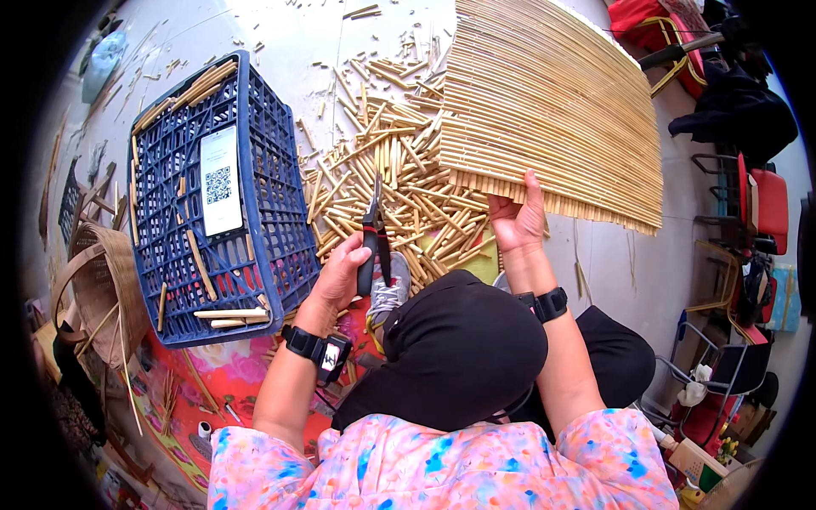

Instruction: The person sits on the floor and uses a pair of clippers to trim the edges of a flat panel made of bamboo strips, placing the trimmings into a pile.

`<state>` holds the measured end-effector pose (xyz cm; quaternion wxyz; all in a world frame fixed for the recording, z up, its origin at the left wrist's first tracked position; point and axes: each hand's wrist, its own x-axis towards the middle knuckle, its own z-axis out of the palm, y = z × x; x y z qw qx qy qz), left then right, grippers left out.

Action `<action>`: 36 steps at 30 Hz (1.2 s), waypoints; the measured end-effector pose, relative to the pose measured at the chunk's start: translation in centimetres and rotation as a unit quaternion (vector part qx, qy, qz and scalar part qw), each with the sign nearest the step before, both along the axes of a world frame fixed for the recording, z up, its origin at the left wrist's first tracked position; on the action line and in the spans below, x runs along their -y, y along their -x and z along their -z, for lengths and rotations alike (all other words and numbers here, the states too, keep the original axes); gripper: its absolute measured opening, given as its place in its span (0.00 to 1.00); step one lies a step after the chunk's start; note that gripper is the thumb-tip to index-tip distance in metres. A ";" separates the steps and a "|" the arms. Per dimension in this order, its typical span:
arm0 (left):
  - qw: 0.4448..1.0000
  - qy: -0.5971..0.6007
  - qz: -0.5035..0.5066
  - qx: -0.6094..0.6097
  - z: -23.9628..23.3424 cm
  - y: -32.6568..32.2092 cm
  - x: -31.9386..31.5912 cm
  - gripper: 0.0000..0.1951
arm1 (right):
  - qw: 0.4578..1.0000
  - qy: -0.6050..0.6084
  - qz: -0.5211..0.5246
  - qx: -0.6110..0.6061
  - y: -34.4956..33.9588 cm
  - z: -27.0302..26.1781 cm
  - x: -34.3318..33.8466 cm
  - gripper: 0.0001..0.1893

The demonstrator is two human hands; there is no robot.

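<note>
My left hand (341,271) grips a hand cutter or pliers (368,252) by its black handles with red trim, the narrow metal jaws pointing away from me. My right hand (517,223) holds the near edge of a large mat of thin bamboo or reed sticks (551,115), bound in rows. Its thumb lies on the upper face, while the other fingers are partly hidden beneath. Short stick ends line that near edge. Under and left of the mat, a loose heap of short cut sticks (408,191) covers the floor, beyond my grey shoe (390,293).
At left stands an upturned blue plastic crate (271,159), with loose sticks and a phone (220,182) showing a code on top. A woven basket (115,287) is farther left. Red floral sheeting (239,376) covers the floor near me. Red chairs (768,204) stand along the right.
</note>
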<state>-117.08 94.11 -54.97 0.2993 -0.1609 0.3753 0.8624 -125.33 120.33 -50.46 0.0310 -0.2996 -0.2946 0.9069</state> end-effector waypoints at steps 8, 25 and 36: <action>0.995 -0.009 -0.019 -0.096 -6.1 -0.5 -1.1 0.19 | 1.000 0.011 0.005 -0.005 -0.2 0.2 0.7 0.20; 0.934 0.036 -0.186 -0.302 -24.1 -8.6 4.9 0.15 | 0.998 -0.015 -0.048 0.025 0.3 1.0 -0.7 0.18; 0.919 -0.042 -0.089 -0.382 -30.8 -15.9 1.5 0.15 | 1.000 0.016 -0.026 0.006 -1.4 -0.2 -0.6 0.18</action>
